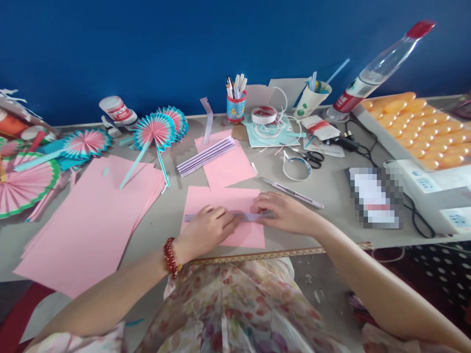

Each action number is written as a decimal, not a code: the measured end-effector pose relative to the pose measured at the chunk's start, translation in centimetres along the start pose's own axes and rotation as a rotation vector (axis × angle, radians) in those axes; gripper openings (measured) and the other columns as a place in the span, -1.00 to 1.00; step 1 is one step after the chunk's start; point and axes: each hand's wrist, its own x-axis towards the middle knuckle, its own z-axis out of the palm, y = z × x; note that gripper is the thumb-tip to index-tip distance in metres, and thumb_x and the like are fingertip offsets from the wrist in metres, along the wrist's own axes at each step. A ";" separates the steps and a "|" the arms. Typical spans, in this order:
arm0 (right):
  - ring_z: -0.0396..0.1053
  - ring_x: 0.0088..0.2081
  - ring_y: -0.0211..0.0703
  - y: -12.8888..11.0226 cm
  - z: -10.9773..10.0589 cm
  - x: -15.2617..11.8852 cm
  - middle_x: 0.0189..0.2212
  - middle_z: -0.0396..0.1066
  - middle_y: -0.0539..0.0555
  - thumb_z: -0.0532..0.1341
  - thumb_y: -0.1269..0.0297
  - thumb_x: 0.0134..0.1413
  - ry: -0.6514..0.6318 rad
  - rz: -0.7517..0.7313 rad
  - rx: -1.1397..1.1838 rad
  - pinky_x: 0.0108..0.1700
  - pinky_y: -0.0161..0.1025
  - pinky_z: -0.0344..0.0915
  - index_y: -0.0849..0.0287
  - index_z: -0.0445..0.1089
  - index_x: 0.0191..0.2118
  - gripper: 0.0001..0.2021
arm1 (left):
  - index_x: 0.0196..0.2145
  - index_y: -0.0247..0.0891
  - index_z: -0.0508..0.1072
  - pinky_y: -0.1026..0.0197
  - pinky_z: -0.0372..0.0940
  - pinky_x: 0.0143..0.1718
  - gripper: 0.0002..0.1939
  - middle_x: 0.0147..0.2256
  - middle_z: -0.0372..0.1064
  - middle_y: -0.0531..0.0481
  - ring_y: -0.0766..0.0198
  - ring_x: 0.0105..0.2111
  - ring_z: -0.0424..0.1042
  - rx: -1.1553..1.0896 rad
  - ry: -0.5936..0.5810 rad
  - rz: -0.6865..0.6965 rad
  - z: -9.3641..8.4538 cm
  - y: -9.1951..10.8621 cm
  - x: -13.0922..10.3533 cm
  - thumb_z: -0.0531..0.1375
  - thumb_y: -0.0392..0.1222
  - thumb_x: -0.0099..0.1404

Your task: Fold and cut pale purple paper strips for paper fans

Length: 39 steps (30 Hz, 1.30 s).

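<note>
L hand (209, 231) hides part of the thin purple strip (252, 216), which lies flat across the near pink sheet (200, 197); its right end runs under R hand (278, 212). L fingers bent & close together, tips down on the strip; R fingers curled narrow at its right end, thumb below. Can't tell if either hand actually pinches it.

Phone (374, 197) screen is pixelated, unreadable. Green-edged paper fan (27, 184) cut off at L edge; box of shiny, rounded orange things (423, 130) cut off at R edge, contents unclear. Label text on the clear plastic bottle (371, 73) too blurry to read.

Pleated purple paper (206, 156), w/ long narrow ridges, rests partly on the far pink sheet (235, 169). Stack of smooth, flat pink paper (84, 220) at L, edges uneven. Round pink/blue fan (151, 128): accordion folds, zigzag rim, stick handle. Slim cutter (294, 193) just beyond R hand; roll of tape (297, 168) & black-handled scissors (314, 158) farther back. Red bead bracelet (169, 257) on L wrist.
</note>
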 end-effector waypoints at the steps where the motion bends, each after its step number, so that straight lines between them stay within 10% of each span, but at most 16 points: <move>1: 0.38 -0.19 -0.08 0.1 0.0 -0.1 -0.25 0.45 0.05 0.29 0.33 0.15 0.006 -0.005 0.003 -0.14 -0.20 0.19 0.15 0.43 -0.24 -0.94 | 0.24 -0.30 0.24 0.09 0.14 -0.29 -0.63 -0.15 0.42 -0.11 0.15 -0.19 0.33 0.003 0.015 -0.009 0.1 0.0 0.3 0.01 -0.22 0.53; 12: 0.36 -0.22 -0.11 0.0 0.3 -0.5 -0.29 0.45 0.06 0.21 0.26 0.27 0.090 -0.027 0.068 -0.18 -0.23 0.16 0.13 0.41 -0.29 -0.89 | -0.08 -0.23 0.42 0.10 0.15 -0.27 -0.86 -0.25 0.41 -0.03 0.17 -0.27 0.37 -0.060 0.186 -0.098 1.4 -0.1 1.5 0.08 -0.26 0.48; 39: 0.35 -0.14 -0.03 -1.8 2.0 -1.7 -0.21 0.43 0.13 0.19 0.26 0.28 0.149 -0.007 -0.106 -0.03 -0.10 0.18 0.14 0.43 -0.15 -0.88 | -0.24 -0.28 0.42 0.08 0.18 -0.15 -0.78 -0.28 0.34 -0.06 0.12 -0.24 0.27 -0.227 0.109 -0.114 0.9 0.1 1.7 -0.01 -0.30 0.50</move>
